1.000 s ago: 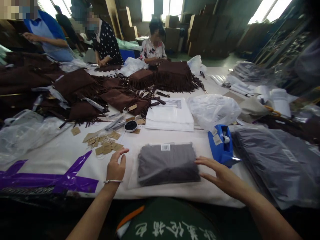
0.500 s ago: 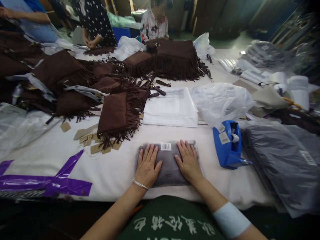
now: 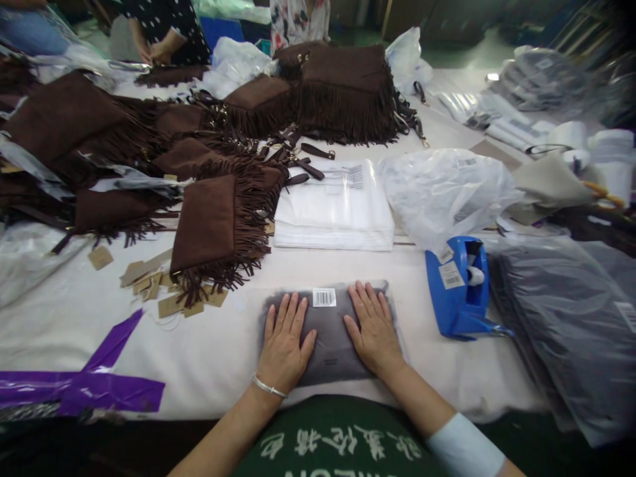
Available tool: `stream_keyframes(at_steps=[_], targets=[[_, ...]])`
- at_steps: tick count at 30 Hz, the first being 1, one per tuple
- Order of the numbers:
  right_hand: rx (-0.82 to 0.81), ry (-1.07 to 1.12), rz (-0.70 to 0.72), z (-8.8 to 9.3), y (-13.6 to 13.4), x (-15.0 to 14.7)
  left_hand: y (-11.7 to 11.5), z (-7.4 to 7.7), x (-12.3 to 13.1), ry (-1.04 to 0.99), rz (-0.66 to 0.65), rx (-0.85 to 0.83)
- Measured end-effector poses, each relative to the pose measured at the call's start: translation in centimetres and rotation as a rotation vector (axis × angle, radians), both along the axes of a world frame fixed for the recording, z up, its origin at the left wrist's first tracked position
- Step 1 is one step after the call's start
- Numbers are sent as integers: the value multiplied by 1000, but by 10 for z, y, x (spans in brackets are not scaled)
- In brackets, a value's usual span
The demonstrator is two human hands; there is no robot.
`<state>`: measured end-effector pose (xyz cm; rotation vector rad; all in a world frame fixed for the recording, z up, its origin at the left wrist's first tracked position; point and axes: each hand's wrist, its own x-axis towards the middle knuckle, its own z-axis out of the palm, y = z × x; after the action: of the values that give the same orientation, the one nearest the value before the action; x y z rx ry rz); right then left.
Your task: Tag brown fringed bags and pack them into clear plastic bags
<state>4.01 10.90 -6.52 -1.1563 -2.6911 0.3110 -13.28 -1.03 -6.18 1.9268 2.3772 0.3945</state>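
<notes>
Flat on the table in front of me lies a dark bag in a clear plastic sleeve (image 3: 330, 338). A white barcode label (image 3: 324, 297) sits near its top edge. My left hand (image 3: 285, 341) rests palm down on its left side, fingers stretched out. On its right side, my right hand (image 3: 375, 328) lies flat with the fingers slightly spread. Neither hand grips anything. Beyond the sleeve is a stack of white plastic bags (image 3: 332, 212). A blue tape dispenser (image 3: 454, 285) stands to the right of my right hand.
Brown fringed bags (image 3: 203, 222) pile up at the left and back, with cardboard tags (image 3: 171, 305) close by. Purple tape (image 3: 109, 391) crosses the front left edge. Packed dark bags (image 3: 571, 311) lie at right, near a crumpled plastic bag (image 3: 447, 192). A co-worker's hands (image 3: 156, 52) show behind.
My view has tilted down and shifted slightly, so the table's contents appear displaced. Both hands stay flat on the packed bag. Nothing is taken up or let go.
</notes>
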Motion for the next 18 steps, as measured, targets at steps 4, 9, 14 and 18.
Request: stream_keyframes(at_steps=[4, 9, 14, 18], targets=[[0, 7, -3, 1, 0, 0, -1, -1, 0, 6, -3, 4], [8, 39, -1, -1, -1, 1, -1, -2, 1, 22, 4, 26], [9, 88, -12, 0, -3, 2, -2, -4, 1, 84, -18, 96], [-48, 165, -34, 12, -7, 2, -6, -19, -8, 108, -74, 216]])
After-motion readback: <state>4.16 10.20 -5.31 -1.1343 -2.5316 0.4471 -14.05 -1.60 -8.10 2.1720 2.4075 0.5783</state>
